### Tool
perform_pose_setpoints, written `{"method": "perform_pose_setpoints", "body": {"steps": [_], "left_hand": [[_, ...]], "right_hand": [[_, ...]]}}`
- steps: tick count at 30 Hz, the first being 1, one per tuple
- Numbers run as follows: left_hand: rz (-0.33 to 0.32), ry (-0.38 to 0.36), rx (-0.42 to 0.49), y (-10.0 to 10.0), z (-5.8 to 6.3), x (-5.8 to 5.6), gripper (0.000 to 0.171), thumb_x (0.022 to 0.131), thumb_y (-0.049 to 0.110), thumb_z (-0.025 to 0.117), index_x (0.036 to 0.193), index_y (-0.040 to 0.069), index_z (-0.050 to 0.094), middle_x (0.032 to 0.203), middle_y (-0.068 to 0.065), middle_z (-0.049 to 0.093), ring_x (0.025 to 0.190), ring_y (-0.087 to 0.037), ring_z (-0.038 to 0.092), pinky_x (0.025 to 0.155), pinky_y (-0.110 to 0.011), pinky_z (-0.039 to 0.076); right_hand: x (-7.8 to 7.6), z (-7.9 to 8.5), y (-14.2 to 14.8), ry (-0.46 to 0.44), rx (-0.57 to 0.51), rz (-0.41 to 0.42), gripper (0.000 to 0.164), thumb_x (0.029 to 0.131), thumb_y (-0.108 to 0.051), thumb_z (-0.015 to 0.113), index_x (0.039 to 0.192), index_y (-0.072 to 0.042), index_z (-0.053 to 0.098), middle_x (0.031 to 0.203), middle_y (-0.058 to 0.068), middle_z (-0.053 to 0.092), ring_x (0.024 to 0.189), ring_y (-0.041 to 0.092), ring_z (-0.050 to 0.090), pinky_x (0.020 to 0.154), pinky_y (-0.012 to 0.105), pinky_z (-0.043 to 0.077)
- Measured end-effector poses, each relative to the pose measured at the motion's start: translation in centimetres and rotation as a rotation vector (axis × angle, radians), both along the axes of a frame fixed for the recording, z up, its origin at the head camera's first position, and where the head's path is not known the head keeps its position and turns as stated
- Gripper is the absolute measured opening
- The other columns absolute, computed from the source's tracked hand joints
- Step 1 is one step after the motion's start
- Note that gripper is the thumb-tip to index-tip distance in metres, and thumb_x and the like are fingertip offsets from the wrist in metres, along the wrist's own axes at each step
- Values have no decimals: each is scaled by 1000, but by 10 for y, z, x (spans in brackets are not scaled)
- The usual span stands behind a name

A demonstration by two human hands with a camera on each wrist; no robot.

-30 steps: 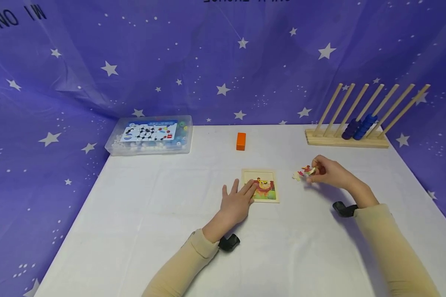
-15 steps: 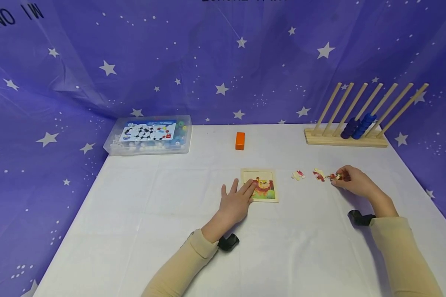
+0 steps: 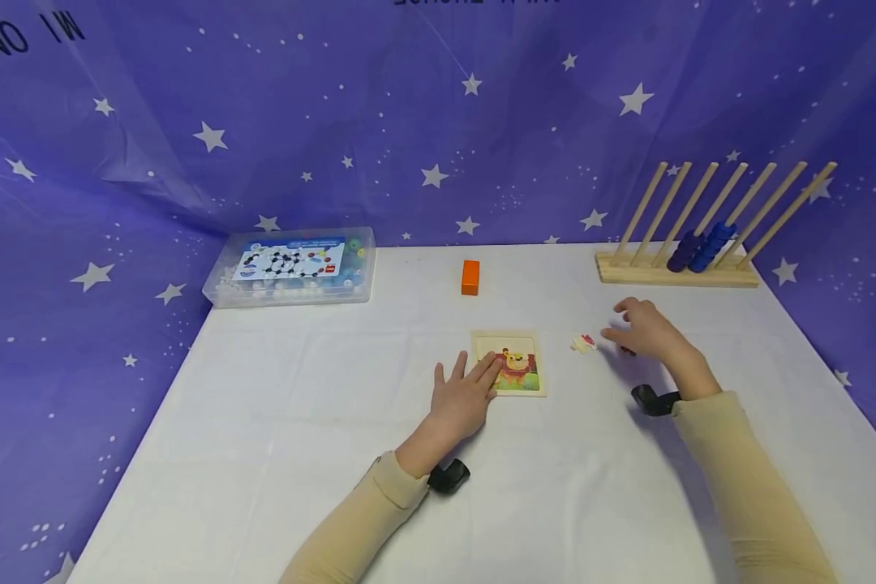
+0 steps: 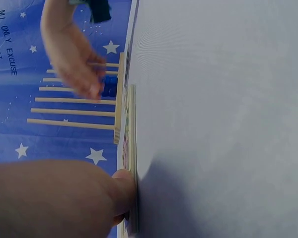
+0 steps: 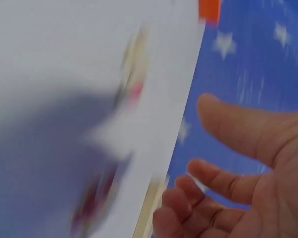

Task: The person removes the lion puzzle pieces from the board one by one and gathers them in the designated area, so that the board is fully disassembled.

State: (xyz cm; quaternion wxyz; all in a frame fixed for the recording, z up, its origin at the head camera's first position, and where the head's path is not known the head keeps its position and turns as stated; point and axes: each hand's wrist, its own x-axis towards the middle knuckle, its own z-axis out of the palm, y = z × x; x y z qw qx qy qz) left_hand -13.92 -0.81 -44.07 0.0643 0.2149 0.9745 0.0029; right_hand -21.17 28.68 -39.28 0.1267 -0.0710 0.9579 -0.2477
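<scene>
My left hand (image 3: 463, 405) lies with fingers spread and straight, its fingertips over the left part of a wooden framed puzzle (image 3: 521, 377) with a lion picture. In the left wrist view, the thumb is at the edge of the puzzle board (image 4: 132, 129). To the right of the frame, a pale puzzle piece with pink (image 3: 582, 344) lies on the cloth. My right hand (image 3: 650, 332) is above the table just right of that piece, thumb and fingers apart, holding nothing. Partly hidden beneath it is a dark red puzzle piece (image 3: 627, 350), blurred in the right wrist view.
A clear plastic case of beads (image 3: 292, 268) with a molecule label sits at the back left. An orange block (image 3: 470, 277) stands at the back middle. At the back right is a wooden peg rack (image 3: 679, 276) with blue and purple beads. A starry purple backdrop (image 3: 380, 122) rises behind.
My right hand set puzzle pieces down farther right, spreading them apart, let go, and came back left and up, fingers parted. My left hand stayed on the puzzle.
</scene>
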Motion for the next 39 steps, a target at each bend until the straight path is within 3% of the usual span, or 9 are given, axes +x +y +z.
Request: {"method": "perform_pose_setpoints", "body": {"steps": [7, 13, 17, 24, 35, 39], "left_hand": [[-10, -11, -2, 3, -4, 2, 49, 97, 37, 35, 144, 29, 23, 148, 12, 18, 134, -27, 18, 98, -56, 22], [-6, -16, -29, 5, -5, 1, 49, 97, 39, 33, 144, 29, 24, 148, 13, 15, 134, -27, 16, 98, -57, 21], [-5, -17, -36, 4, -5, 1, 48, 97, 39, 32, 143, 28, 26, 149, 13, 15, 134, -27, 16, 98, -57, 21], [-2, 13, -40, 3, -3, 0, 48, 96, 40, 34, 143, 28, 28, 148, 12, 19, 133, -26, 20, 97, -56, 24], [-16, 57, -31, 2, -2, 1, 46, 96, 38, 38, 141, 30, 34, 146, 14, 24, 131, -29, 26, 93, -57, 29], [-40, 54, -41, 4, -2, 1, 42, 97, 27, 38, 139, 31, 37, 145, 16, 23, 129, -36, 26, 90, -61, 29]], "right_hand": [[0, -16, -76, 44, -76, 284, 53, 85, -25, 63, 125, 5, 43, 109, 25, 47, 88, 28, 48, 77, 43, 41], [6, -31, -111, 43, -113, 411, 50, 87, -28, 61, 129, -4, 48, 105, 16, 48, 81, 20, 47, 72, 37, 42], [9, -38, -118, 85, -119, 431, 49, 88, -30, 60, 127, -3, 52, 102, 14, 47, 77, 19, 42, 65, 32, 37], [13, -41, -123, 141, -113, 440, 42, 88, -27, 59, 124, -7, 56, 101, 14, 47, 85, 24, 41, 68, 34, 34], [17, -38, -127, 89, -122, 383, 39, 85, -23, 62, 123, -13, 58, 107, 14, 43, 93, 28, 38, 73, 38, 33], [17, -37, -125, 67, -152, 390, 42, 82, -19, 62, 123, -12, 57, 108, 13, 42, 95, 28, 36, 75, 38, 33]]}}
